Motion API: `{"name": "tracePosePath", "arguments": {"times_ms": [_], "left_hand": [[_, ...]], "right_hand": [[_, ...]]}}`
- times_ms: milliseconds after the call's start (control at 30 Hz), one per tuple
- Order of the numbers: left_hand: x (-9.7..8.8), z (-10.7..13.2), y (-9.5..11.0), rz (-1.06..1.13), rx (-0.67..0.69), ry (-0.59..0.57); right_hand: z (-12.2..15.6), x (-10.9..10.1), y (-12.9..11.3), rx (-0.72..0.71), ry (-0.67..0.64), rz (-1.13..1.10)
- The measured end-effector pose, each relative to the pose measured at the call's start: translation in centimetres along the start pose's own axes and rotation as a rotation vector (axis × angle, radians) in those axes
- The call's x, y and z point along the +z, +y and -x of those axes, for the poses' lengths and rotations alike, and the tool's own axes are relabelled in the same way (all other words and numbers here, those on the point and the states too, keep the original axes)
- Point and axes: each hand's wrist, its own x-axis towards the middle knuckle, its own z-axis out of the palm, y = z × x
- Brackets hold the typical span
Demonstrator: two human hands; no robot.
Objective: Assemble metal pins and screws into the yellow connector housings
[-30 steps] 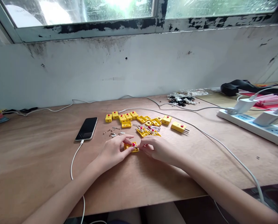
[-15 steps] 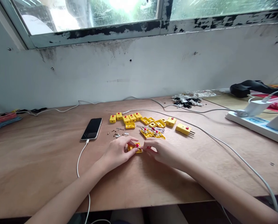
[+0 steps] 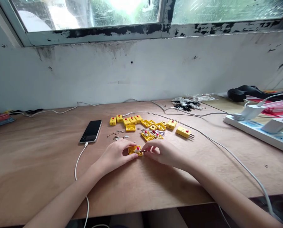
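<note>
Between thumb and fingers, my left hand [image 3: 115, 155] grips an open yellow plug housing half [image 3: 132, 150] on the table. A white piece with a red top [image 3: 138, 149] stands inside it. My right hand [image 3: 162, 152] is closed in a pinch at the housing's right end, on a small, thin metal pin [image 3: 143, 151]; most of the pin is hidden by the fingers. Just behind lie two more opened yellow housings [image 3: 147, 136] with red-topped pieces. Small metal screws and bits [image 3: 117, 137] are scattered beyond my left hand.
Several closed yellow connectors [image 3: 132, 120] sit farther back, with a two-pin yellow plug [image 3: 184, 132] to the right. A phone [image 3: 91, 131] on a white cable lies left. A power strip [image 3: 252, 129] and a pile of black and white parts [image 3: 187, 104] are at right.
The view has shifted slightly. The fingers of my left hand cover less of the housing, so its red-topped white piece shows more. My right hand stays at the housing's right end.
</note>
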Motion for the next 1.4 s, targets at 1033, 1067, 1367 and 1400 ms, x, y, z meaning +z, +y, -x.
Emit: {"name": "tracePosePath", "arguments": {"times_ms": [1033,1067,1367,1400], "left_hand": [[-0.3,1.0,2.3,-0.002,0.119,-0.089],[-0.3,1.0,2.3,-0.004,0.120,-0.089],[-0.2,1.1,1.8,0.023,0.136,-0.084],[-0.2,1.1,1.8,0.023,0.135,-0.085]], "right_hand": [[-5.3,-1.2,-0.7,-0.145,0.222,0.470],[-6.6,-1.1,-1.2,-0.147,0.170,0.554],[-13.8,3.0,-4.2,-0.186,0.054,0.615],[-13.9,3.1,-4.2,-0.177,0.058,0.593]]}}
